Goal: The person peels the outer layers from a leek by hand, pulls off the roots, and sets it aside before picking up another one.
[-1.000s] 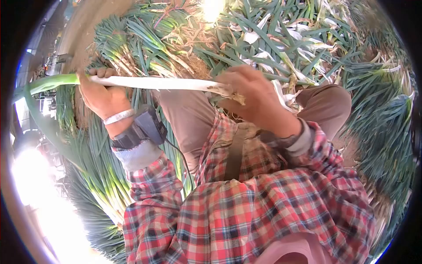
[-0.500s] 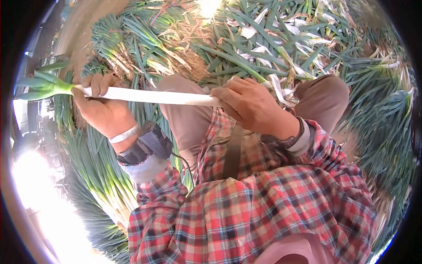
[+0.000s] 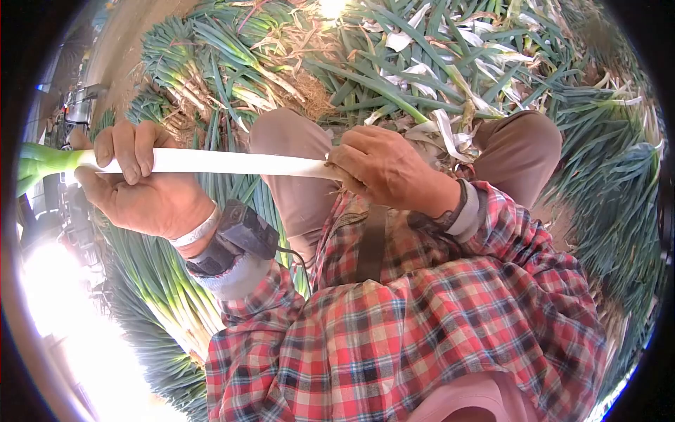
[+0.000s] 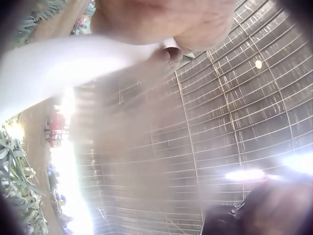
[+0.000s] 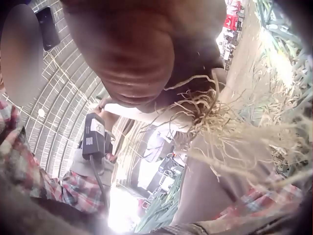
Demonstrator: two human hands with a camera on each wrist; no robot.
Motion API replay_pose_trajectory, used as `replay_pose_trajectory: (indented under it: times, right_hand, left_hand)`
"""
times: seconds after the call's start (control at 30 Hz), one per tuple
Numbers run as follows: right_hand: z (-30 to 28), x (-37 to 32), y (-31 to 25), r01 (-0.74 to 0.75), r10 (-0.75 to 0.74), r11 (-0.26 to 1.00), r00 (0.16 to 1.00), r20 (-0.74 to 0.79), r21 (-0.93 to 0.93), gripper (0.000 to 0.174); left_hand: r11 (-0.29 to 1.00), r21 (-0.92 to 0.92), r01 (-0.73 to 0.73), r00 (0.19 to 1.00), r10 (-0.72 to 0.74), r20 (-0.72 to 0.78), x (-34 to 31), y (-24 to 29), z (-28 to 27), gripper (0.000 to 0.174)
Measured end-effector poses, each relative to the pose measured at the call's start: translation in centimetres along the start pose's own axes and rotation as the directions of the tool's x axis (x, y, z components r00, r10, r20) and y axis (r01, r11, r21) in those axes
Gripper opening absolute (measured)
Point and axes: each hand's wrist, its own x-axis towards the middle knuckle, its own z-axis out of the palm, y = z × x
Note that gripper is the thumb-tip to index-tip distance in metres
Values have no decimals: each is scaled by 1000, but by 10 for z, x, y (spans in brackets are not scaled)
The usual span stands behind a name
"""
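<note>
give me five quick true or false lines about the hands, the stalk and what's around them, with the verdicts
1. The left hand grips the stalk near its green end. True.
2. The right hand holds the stalk around its middle. False: it holds the root end.
3. A black box is strapped by the left wrist. True.
4. The person wears a plain green top. False: the shirt is checked, with red in it.
5. There are no plants on the person's right. False: a heap of green stalks lies there.
</note>
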Motion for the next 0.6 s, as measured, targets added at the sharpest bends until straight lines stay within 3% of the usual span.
replay_pose_trajectory:
  times: [0.13,0.2,0.23,0.3,0.37,0.43,0.47,0.53,0.6]
  right_hand:
    - [-2,2,-3,-25,23,999,999,37,45,23]
    - [-1,1,0,-228,227,972,974,24,55,16]
    - [-2,-2,6,-231,230,971,973,24,55,16]
    - [-6,-17,34,-526,562,815,820,-110,242,17]
    - [-12,-51,80,-779,787,617,612,-84,109,14]
    - [-19,-78,105,-793,760,594,609,-228,-136,15]
    - [-19,-81,108,-791,759,597,611,-226,-135,15]
    - [-38,-52,77,-746,749,663,658,-79,64,21]
    - [-38,-11,29,-562,621,722,784,-19,402,21]
  left_hand:
    - [998,-50,29,990,-22,138,0,1,0,30]
    - [997,-57,43,989,-34,144,1,5,0,30]
    - [997,-58,45,989,-36,143,3,10,-4,30]
    - [997,-49,53,982,-43,182,6,22,-14,30]
    - [999,-44,-1,989,8,146,4,23,-2,28]
    - [997,18,-81,992,79,94,-1,30,-11,27]
    - [996,20,-85,992,82,94,-1,36,-18,27]
    - [998,14,-69,993,68,92,3,45,-31,25]
    - [996,-8,-85,994,85,62,1,34,-20,24]
